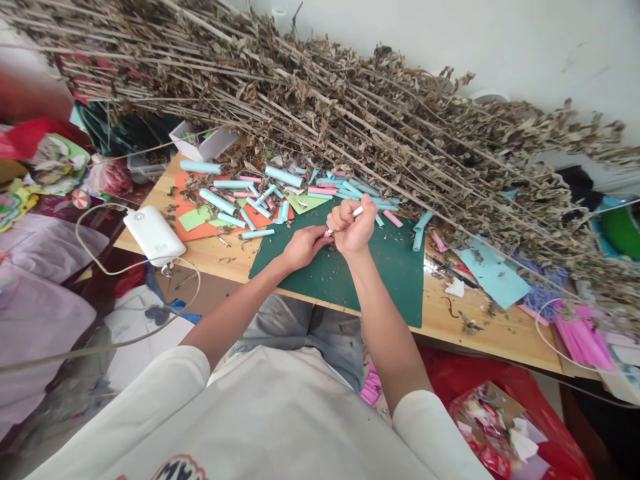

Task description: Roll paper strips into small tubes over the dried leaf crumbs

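My right hand [351,228] is closed in a fist around a thin white stick [357,211], whose end pokes out between the fingers; its exact kind does not show. Close beside it, my left hand [303,248] pinches a small pink tube [328,233], which the fingers largely cover. Both hands are low over a dark green cutting mat [390,280] dotted with leaf crumbs. Just beyond them lie several rolled blue paper tubes [284,176] and thinner pink tubes [393,219], on and around orange paper [187,227] and green paper [195,218].
Dried leafy stalks [320,113] are heaped across the back of the wooden table [520,340]. A white power bank [155,235] with a cable sits at the left edge. Blue paper [495,273] and a black pen [453,272] lie right. Below hangs a red bag [555,427] with scraps.
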Motion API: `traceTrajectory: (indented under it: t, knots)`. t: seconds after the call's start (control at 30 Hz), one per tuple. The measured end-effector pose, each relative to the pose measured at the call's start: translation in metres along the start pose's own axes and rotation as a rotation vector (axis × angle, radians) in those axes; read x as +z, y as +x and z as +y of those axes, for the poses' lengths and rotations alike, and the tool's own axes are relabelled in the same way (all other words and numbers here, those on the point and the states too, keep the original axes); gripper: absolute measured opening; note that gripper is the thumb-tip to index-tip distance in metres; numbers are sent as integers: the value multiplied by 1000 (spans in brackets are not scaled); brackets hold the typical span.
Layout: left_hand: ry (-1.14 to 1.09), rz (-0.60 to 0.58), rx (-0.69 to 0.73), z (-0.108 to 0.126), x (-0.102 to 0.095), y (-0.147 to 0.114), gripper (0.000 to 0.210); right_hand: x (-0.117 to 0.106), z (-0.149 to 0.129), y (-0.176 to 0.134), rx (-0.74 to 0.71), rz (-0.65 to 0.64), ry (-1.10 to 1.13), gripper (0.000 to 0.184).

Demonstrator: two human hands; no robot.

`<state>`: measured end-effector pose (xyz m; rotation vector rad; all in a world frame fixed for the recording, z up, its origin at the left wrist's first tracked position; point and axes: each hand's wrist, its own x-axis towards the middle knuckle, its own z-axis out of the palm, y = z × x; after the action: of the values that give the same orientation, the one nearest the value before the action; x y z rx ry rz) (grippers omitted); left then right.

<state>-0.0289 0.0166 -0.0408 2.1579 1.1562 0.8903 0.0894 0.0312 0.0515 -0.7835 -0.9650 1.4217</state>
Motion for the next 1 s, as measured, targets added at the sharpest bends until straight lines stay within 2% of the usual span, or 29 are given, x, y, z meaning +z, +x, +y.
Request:
traceTrajectory:
  t: [0.43, 0.53, 0.67, 0.73, 0.83, 0.9, 0.93, 1.0]
  knots:
    - [49, 12, 23, -5, 3, 0, 35, -1, 13, -1, 36, 19, -89, 66]
    - [38, 11, 32, -6, 3, -1, 35, 2, 17, 1, 16, -10, -74, 66]
    - [20, -2, -1, -2, 0, -1, 30, 5, -5, 1, 24, -42, -15, 69]
    - [11, -17, -20, 1, -1, -1, 27, 0, -28, -4, -27, 60, 27, 69]
    - [-17, -28, -29, 5, -3, -1, 25, -20, -55, -16, -209, 246, 6, 63]
    - [-32, -28, -36, 6, -3, -1, 25, -41, -58, -25, -260, 346, -40, 48]
    - [-32, -26, -42, 6, -3, -1, 25, -53, -54, -29, -240, 390, -110, 41]
    - [-11, -21, -57, 7, -3, 0, 24, -78, -40, -38, -160, 465, -392, 35]
